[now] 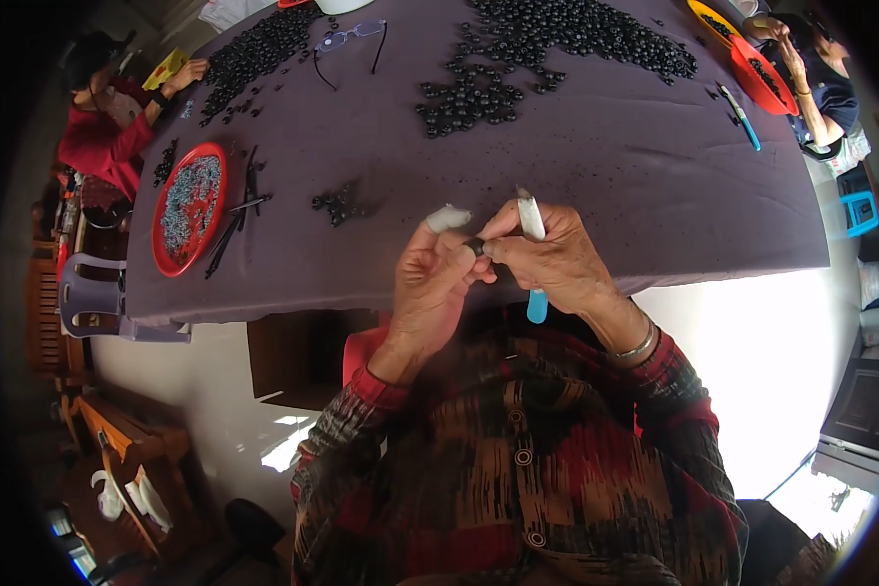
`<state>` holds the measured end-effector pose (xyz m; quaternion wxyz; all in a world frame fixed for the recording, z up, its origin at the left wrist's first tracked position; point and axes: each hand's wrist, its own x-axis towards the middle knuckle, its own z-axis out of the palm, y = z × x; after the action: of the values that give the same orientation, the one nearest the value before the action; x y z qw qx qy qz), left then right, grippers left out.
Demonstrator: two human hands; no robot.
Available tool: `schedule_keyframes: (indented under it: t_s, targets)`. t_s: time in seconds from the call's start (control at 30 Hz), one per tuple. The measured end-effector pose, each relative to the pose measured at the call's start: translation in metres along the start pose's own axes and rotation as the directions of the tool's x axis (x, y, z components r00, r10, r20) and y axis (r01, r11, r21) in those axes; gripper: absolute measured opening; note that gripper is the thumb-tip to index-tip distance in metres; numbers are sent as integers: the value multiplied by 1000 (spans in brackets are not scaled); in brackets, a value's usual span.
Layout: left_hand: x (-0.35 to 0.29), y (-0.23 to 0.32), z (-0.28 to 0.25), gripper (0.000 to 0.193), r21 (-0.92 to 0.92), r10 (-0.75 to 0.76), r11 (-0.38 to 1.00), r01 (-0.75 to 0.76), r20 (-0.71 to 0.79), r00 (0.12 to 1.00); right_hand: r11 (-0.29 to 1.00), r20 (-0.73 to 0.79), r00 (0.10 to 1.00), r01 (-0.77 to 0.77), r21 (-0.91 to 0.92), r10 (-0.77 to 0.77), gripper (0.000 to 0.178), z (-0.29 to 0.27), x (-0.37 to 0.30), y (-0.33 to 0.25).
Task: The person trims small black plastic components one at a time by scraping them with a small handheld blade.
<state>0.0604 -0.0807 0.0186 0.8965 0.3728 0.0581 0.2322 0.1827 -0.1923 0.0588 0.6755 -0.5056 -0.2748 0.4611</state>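
Observation:
My left hand (430, 278) is closed in a pinch around a small black round piece (476, 246), above the near edge of the cloth. White wrapping covers one of its fingertips. My right hand (562, 259) is closed too, its thumb and forefinger meeting at the same piece. A slim tool with a blue handle end (537, 307) and a white upper part is tucked between the right fingers, its thin tip pointing away from me. Ahead and to the left lies a little group of black pieces (338, 203).
A purple-grey cloth (635, 205) covers the table. Far off lie heaps of black pieces (469, 103) and eyeglasses (350, 37). To the left are a red tray (215, 205) of small bits and dark thin tools (230, 234). People work at both sides; a blue-white tool (742, 119) lies right.

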Motion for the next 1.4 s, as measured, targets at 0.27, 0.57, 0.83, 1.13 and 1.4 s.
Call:
schedule_keyframes:
  t_s: [0.27,0.57,0.83,1.13,1.4]
  targets:
    - [4,3,4,29,9,15,1000,-15,5,1000,999,-45,999,0,36,2,11,3,1,-6]
    - [0,0,2,15,4,-105,994,109,-224,969,472,61,825,381,-795,-562,26,16,-2,17]
    - [-2,-11,-9,14,8,-84,996,90,-267,960,301,132,883,290,-909,-450,36,29,-8,32]
    - [4,12,-27,16,130,32,992,4,-276,961,384,190,893,356,-852,-407,33,34,-1,22]
    - [8,24,-19,16,20,-77,996,83,-191,979,559,73,968,198,-805,-238,17,8,26,-20]
